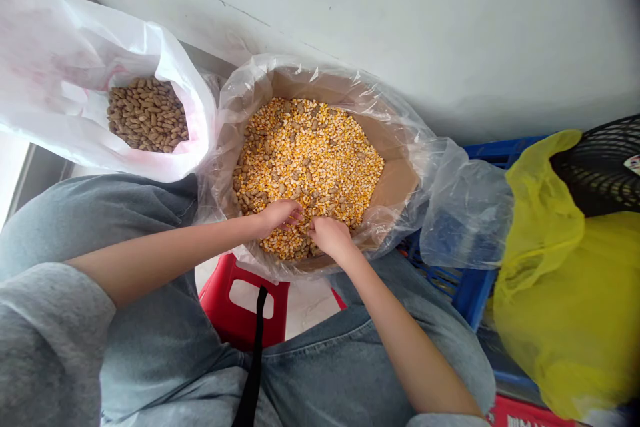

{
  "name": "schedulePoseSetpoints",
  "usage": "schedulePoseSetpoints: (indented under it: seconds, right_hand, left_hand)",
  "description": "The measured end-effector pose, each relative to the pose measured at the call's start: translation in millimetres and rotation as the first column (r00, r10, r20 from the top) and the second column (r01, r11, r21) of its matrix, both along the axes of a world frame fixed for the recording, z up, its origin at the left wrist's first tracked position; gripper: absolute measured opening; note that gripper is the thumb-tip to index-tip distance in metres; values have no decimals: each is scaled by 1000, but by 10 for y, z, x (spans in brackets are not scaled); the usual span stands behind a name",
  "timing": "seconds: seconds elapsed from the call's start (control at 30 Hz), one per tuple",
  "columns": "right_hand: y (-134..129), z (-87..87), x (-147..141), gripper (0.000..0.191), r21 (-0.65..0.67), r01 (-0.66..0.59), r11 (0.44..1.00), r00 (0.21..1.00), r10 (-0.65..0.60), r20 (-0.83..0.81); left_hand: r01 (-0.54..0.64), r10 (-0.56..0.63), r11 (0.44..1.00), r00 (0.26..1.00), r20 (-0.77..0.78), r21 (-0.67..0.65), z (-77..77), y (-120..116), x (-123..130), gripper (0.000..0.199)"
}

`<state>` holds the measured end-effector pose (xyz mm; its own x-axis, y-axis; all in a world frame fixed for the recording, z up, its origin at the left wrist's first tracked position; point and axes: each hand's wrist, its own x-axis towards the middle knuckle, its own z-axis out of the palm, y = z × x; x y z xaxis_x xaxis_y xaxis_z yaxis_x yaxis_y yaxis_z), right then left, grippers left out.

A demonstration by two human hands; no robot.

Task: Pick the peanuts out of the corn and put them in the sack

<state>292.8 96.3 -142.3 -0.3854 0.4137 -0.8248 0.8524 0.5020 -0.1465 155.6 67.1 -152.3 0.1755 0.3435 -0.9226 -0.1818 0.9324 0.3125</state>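
The left hand (280, 215) and right hand (330, 237) rest half-curled among the corn kernels (310, 160) at 6 o'clock in the lined carton (393, 147), any hold unclear, with the white bag (60, 100) of brown beans (147, 115) within reach at 10 o'clock.

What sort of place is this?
Probably a plain indoor storeroom or home work corner for grain: a plastic-lined cardboard box of dried corn and brown beans, a white plastic bag of beans, and a low red plastic stool.
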Motion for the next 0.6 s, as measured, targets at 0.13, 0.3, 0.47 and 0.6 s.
schedulePoseSetpoints:
  seconds: [0.13,0.3,0.47,0.6]
  right_hand:
    - [157,69,23,23,-310,209,928,908,-301,-291]
    - [192,101,11,26,-484,303,821,730,-526,-436]
    - [135,106,-16,23,-491,319,810,705,-550,-449]
    - [132,140,-39,22,-476,306,824,704,-533,-469]
  left_hand:
    - [-46,46,999,999,-11,-13,18,7,4,16]
    - [-130,143,988,968,204,-77,57,12,36,17]
    - [-108,110,994,975,193,-20,71,5,64,18]
    - [-108,111,994,980,165,-25,60,-3,66,19]
